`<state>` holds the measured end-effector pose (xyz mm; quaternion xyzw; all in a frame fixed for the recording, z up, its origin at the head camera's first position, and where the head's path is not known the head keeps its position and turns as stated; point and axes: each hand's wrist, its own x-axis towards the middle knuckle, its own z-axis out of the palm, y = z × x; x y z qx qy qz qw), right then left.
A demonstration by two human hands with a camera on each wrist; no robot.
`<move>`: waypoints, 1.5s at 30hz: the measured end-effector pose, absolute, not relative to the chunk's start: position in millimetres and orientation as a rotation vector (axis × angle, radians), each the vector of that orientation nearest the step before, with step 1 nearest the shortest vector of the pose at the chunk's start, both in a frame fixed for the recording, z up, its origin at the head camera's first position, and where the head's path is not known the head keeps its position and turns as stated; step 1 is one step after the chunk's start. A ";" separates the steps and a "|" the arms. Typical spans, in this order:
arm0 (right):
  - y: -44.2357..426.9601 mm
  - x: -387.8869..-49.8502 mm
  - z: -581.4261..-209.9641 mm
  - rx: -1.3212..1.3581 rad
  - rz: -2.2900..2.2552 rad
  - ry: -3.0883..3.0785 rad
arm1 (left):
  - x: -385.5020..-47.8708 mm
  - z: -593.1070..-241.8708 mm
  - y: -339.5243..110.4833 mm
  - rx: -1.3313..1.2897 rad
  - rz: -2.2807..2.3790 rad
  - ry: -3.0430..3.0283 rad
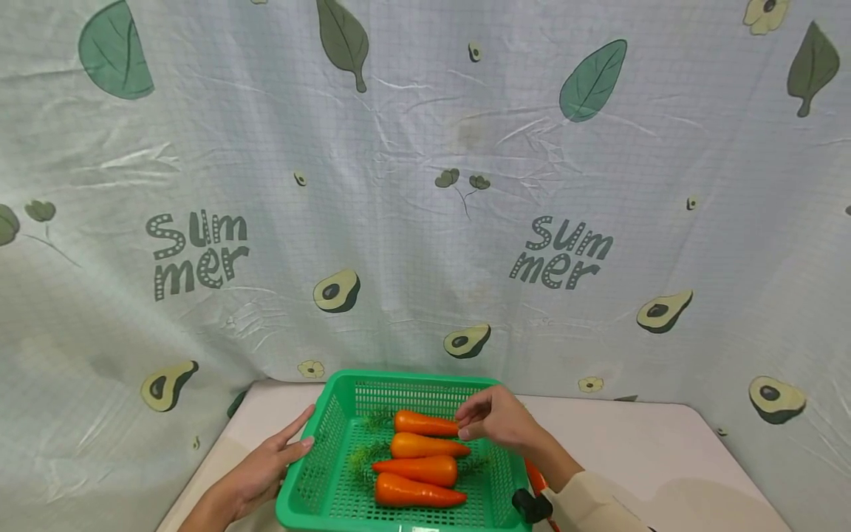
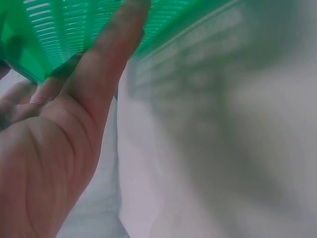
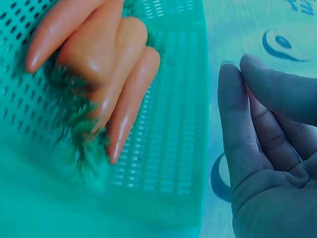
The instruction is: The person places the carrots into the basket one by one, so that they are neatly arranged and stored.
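Observation:
A green plastic basket (image 1: 299,473) with slotted walls stands on the table. Several orange carrots (image 1: 417,469) with feathery green tops lie side by side in it. At the basket's left side, my left hand (image 1: 262,469) holds the wall, thumb at the rim. Its other fingers lie against the outside of that wall (image 2: 163,15) in the left wrist view. Over the basket's right part hovers my right hand (image 1: 495,420), near the tip of the farthest carrot (image 1: 425,423). In the right wrist view its thumb and index finger nearly meet, with nothing between them.
The pale tabletop (image 1: 631,443) extends right of the basket. Behind it hangs a light curtain (image 1: 412,281) printed with avocados and leaves. A small black device (image 1: 532,506) sits at my right wrist, and a narrow red-orange thing (image 1: 535,476) shows beside it, partly hidden.

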<state>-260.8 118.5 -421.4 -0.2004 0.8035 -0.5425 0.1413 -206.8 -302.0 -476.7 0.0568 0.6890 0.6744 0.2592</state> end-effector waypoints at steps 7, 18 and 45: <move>133.6 -260.1 -421.8 -0.552 -1.584 2.309 | -206.5 -475.7 -303.8 0.129 1.819 1.874; 156.5 -257.6 -425.9 -0.535 -1.587 2.365 | -206.0 -475.4 -303.4 0.135 1.827 1.876; 214.9 -244.8 -442.5 -0.342 -1.688 2.317 | -206.7 -474.6 -301.2 0.146 1.816 1.873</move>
